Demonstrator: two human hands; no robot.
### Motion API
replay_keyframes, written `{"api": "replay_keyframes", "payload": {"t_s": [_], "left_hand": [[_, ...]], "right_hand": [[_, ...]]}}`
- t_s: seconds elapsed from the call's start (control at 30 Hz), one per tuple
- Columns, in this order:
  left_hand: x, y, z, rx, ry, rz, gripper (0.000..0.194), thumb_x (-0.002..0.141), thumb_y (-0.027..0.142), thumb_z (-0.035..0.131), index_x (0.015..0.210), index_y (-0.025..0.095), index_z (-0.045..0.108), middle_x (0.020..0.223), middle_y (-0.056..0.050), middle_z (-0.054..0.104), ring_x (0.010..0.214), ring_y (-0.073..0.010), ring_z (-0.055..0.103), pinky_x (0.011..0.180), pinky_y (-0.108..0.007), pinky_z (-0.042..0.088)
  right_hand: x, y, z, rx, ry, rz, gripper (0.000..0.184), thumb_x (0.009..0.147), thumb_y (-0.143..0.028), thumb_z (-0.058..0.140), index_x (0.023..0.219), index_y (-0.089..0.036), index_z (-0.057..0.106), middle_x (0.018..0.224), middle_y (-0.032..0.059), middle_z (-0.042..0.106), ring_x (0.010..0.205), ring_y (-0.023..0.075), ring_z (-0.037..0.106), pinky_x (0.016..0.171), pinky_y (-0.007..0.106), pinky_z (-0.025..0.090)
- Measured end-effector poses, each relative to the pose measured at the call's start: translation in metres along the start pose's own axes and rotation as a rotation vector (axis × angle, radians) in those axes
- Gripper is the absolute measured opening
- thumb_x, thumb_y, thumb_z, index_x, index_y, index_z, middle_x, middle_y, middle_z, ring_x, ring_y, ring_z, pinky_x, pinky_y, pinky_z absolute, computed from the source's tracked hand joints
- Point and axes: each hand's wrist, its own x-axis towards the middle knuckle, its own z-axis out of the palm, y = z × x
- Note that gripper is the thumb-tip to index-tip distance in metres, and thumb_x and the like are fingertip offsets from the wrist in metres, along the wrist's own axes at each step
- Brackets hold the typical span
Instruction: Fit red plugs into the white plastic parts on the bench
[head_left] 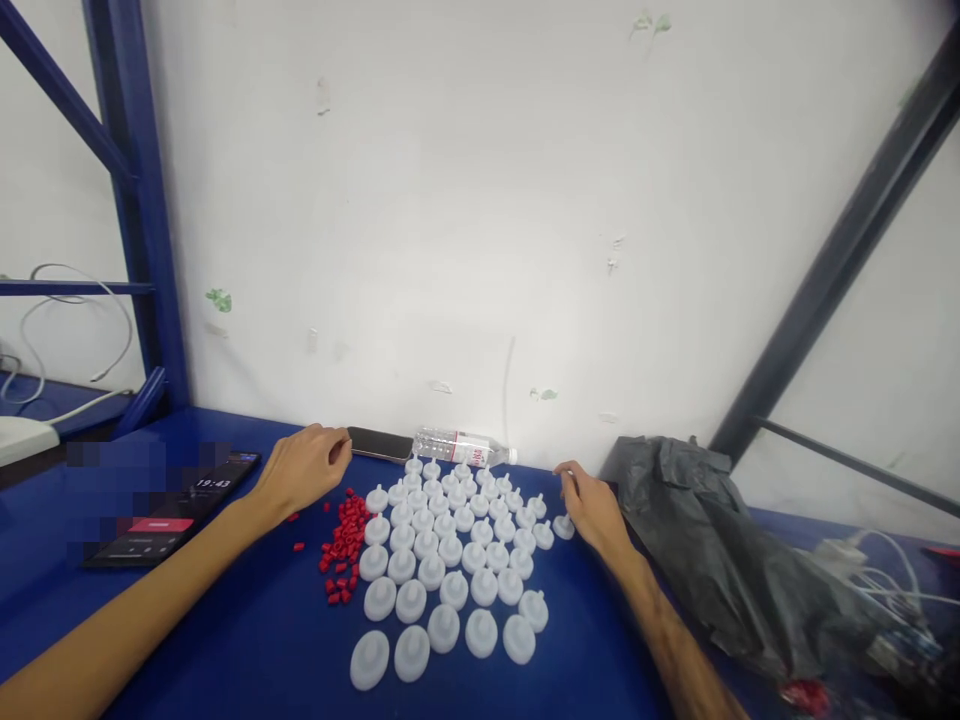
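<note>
My left hand (309, 467) hovers at the left of the table with its fingers curled together in a pinch; what they hold, if anything, is hidden. Below and to the right of it lies a loose pile of small red caps (347, 535). White round plastic pieces with a short nozzle on top (450, 548) stand nozzle-up in rough rows across the middle. At the right end of these rows is my right hand (592, 508), fingers bent inward and closed, beside one white piece (563, 526). Anything inside its grip is too small to make out.
Behind the white pieces, a clear plastic bottle (465, 447) lies on its side next to a dark flat phone-like slab (380, 443). A phone (180, 510) showing 19:43 lies at left. A black plastic bag (697, 540) and white cables (889, 575) are at right.
</note>
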Motion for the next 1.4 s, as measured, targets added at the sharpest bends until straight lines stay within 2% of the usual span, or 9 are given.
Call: {"api": "replay_keyframes", "payload": {"t_s": [0.17,0.33,0.47,0.67,0.83,0.9,1.03,1.2,1.4], "left_hand": [[0.004,-0.013,0.008,-0.068,-0.131,0.056,0.025,0.111,0.023,0.065,0.093,0.028,0.081,0.105,-0.011,0.095,0.116,-0.0358,0.086,0.098,-0.041,0.060],[0.008,-0.023,0.014,-0.169,-0.325,0.079,0.018,0.100,0.025,0.074,0.092,0.028,0.089,0.098,-0.008,0.095,0.100,-0.0327,0.089,0.091,-0.038,0.060],[0.009,-0.023,0.010,-0.243,-0.409,0.077,0.021,0.099,0.036,0.071,0.096,0.027,0.089,0.098,-0.008,0.094,0.095,-0.0314,0.087,0.091,-0.039,0.062],[0.016,-0.026,0.017,-0.314,-0.528,0.026,0.042,0.089,0.064,0.073,0.096,0.025,0.087,0.084,-0.007,0.085,0.085,-0.0322,0.078,0.082,-0.040,0.058],[0.014,-0.033,0.023,-0.366,-0.554,-0.035,0.049,0.088,0.071,0.075,0.095,0.024,0.087,0.081,-0.004,0.079,0.080,-0.0289,0.070,0.078,-0.038,0.052],[0.013,-0.032,0.023,-0.386,-0.548,-0.047,0.049,0.088,0.072,0.078,0.093,0.024,0.085,0.079,-0.002,0.077,0.079,-0.0274,0.068,0.077,-0.036,0.051],[0.010,-0.028,0.025,-0.400,-0.526,-0.032,0.046,0.092,0.071,0.078,0.089,0.026,0.079,0.074,0.001,0.072,0.075,-0.0247,0.063,0.077,-0.035,0.049],[0.007,-0.018,0.024,-0.377,-0.484,0.024,0.036,0.100,0.062,0.070,0.089,0.028,0.072,0.070,0.003,0.068,0.071,-0.0234,0.062,0.077,-0.034,0.046],[0.001,-0.009,0.023,-0.341,-0.400,0.057,0.028,0.104,0.053,0.066,0.089,0.029,0.070,0.070,0.001,0.072,0.072,-0.0260,0.067,0.073,-0.035,0.047]], "right_hand": [[0.000,0.013,0.000,-0.225,-0.090,-0.085,0.016,0.086,-0.053,0.080,0.075,-0.041,0.076,0.061,-0.0021,0.065,0.061,0.0343,0.060,0.079,0.046,0.050],[0.001,0.023,-0.010,-0.357,-0.124,-0.118,0.033,0.097,-0.062,0.072,0.070,-0.042,0.075,0.061,0.0001,0.066,0.065,0.0381,0.063,0.086,0.051,0.053],[0.001,0.026,-0.017,-0.468,-0.151,-0.095,0.043,0.107,-0.059,0.062,0.069,-0.039,0.069,0.065,0.0026,0.070,0.070,0.0376,0.067,0.084,0.046,0.052],[0.004,0.019,-0.023,-0.652,-0.275,-0.002,0.053,0.119,-0.061,0.046,0.080,-0.036,0.072,0.062,0.0002,0.068,0.072,0.0348,0.073,0.084,0.041,0.053],[0.009,0.017,-0.030,-0.767,-0.375,0.053,0.066,0.125,-0.067,0.032,0.087,-0.037,0.077,0.063,0.0037,0.077,0.086,0.0396,0.085,0.093,0.047,0.060],[0.013,0.020,-0.031,-0.799,-0.411,0.058,0.066,0.126,-0.065,0.034,0.090,-0.038,0.081,0.071,0.0059,0.083,0.093,0.0399,0.088,0.094,0.047,0.061],[0.016,0.026,-0.029,-0.851,-0.485,0.067,0.063,0.129,-0.064,0.040,0.097,-0.039,0.088,0.078,0.0059,0.087,0.090,0.0385,0.089,0.092,0.046,0.061],[0.011,0.032,-0.024,-0.847,-0.491,0.051,0.073,0.131,-0.067,0.031,0.091,-0.036,0.085,0.072,0.0044,0.083,0.096,0.0394,0.089,0.103,0.048,0.060],[0.009,0.031,-0.023,-0.833,-0.450,0.036,0.071,0.129,-0.064,0.031,0.085,-0.035,0.079,0.069,0.0035,0.079,0.091,0.0375,0.088,0.100,0.045,0.063]]}}
